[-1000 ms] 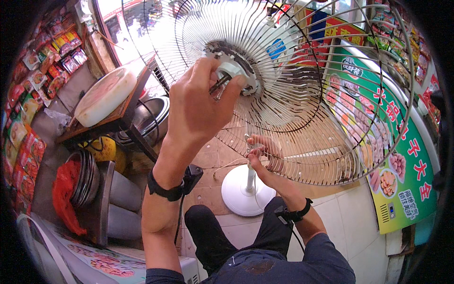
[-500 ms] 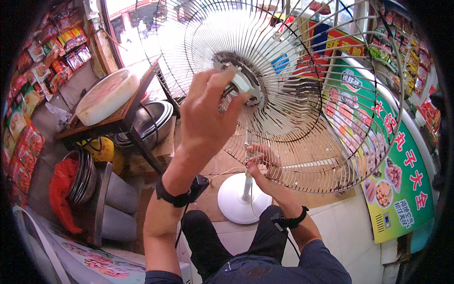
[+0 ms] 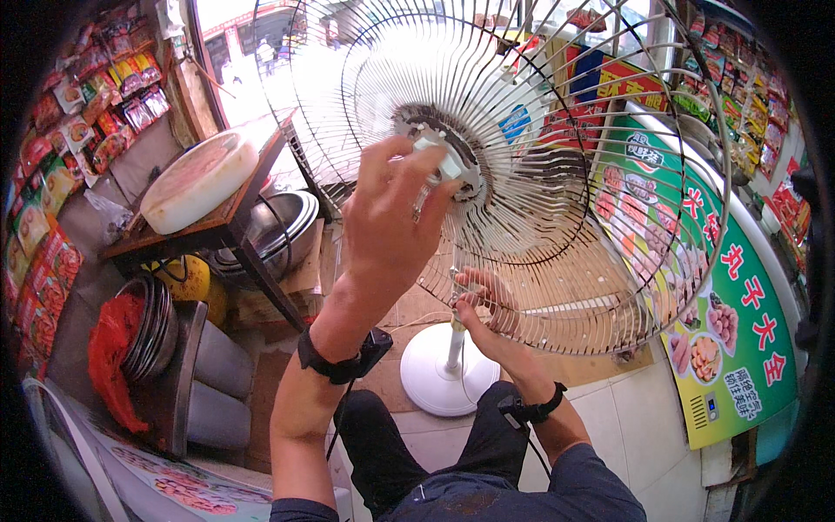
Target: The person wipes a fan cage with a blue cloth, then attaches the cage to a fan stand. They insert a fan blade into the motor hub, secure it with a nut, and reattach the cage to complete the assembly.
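A standing fan with a wide round wire guard [image 3: 544, 248] fills the space before me. My left hand [image 3: 391, 209] reaches up to the hub, its fingers bent round a white plastic knob [image 3: 450, 163] and slightly blurred. Dark, dirty metal rings the knob. Lower down, my right hand [image 3: 487, 300] is closed at the top of the white fan pole [image 3: 455, 348], with wires of the guard crossing over it. Its fingertips are partly hidden, so the exact grip is hard to see. The pole rises from a white round base [image 3: 426, 396] on the floor, between my knees.
On the left, a thick round chopping block [image 3: 200, 178] lies on a wooden table [image 3: 230, 222], with metal basins [image 3: 296, 217] beside it. Stacked metal pans [image 3: 155, 335] and a red cloth or bag [image 3: 113, 365] sit nearer. A green-fronted freezer [image 3: 739, 339] stands right.
My left hand's fingers have shifted and spread slightly at the knob, showing more of it. The wire guard has shifted a little to the left. My right hand stays in place.
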### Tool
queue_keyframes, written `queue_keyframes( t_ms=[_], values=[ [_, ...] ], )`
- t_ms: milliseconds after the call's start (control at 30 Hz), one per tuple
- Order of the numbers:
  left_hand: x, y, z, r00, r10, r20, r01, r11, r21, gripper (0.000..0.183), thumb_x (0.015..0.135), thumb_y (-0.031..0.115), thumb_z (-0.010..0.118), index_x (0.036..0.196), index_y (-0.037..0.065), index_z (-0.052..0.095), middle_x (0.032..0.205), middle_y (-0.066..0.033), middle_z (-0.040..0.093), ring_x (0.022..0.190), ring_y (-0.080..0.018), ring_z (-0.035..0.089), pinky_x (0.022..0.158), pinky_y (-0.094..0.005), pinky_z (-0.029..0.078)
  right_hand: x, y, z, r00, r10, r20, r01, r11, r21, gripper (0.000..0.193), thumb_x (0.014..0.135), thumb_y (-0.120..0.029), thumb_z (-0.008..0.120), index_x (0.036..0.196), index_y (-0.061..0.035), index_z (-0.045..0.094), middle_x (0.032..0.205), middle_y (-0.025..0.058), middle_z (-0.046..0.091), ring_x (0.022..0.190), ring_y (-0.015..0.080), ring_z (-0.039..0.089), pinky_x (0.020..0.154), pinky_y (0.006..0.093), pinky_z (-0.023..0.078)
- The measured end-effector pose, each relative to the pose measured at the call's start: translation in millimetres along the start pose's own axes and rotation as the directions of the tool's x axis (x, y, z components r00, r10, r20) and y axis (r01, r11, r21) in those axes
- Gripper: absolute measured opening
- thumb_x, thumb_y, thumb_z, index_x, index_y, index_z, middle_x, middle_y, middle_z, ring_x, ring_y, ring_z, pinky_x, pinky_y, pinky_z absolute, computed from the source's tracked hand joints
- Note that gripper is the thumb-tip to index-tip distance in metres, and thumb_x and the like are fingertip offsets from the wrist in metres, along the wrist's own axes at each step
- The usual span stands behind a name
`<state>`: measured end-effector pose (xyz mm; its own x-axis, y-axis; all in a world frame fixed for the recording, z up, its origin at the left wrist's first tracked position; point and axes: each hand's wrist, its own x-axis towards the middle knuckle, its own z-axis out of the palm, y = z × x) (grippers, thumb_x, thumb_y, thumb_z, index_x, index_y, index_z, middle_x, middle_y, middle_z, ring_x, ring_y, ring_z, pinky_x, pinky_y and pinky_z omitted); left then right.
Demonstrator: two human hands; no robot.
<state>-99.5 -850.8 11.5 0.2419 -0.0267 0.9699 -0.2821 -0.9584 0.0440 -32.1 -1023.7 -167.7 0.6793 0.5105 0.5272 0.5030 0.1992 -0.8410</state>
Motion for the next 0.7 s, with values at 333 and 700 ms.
queue_keyframes(
  t_ms=[333, 700],
  values=[
    [8.8, 2.2, -8.6, 0.96, -0.277, 0.051, 0.281, 0.932, -0.229, 0.041, 0.086, 0.018, 0.085, 0.117, 0.0, 0.066, 0.106, -0.015, 0.066, 0.083, -0.0242, 0.07, 0.069, -0.0357, 0.06, -1.6, 1.1, 3.4, 1.0, 0.027, -0.012, -0.025, 0.993, 0.115, 0.05, 0.099, -0.006, 0.07, 0.147, -0.0035, 0.055, 0.133, 0.008, 0.069, 0.1, 0.0086, 0.063, 0.091, 0.0276, 0.056],
    [15.4, 2.3, -5.7, 0.982, -0.16, 0.102, 0.17, 0.981, -0.092, 0.039, 0.084, 0.01, 0.084, 0.116, 0.003, 0.062, 0.106, -0.0131, 0.062, 0.092, -0.0235, 0.068, 0.078, -0.0353, 0.06, -0.8, 0.2, -0.4, 0.999, 0.04, 0.007, -0.04, 0.998, 0.043, 0.051, 0.098, -0.006, 0.07, 0.146, -0.0043, 0.054, 0.132, 0.0081, 0.069, 0.1, 0.0091, 0.065, 0.093, 0.0302, 0.057]
  ],
)
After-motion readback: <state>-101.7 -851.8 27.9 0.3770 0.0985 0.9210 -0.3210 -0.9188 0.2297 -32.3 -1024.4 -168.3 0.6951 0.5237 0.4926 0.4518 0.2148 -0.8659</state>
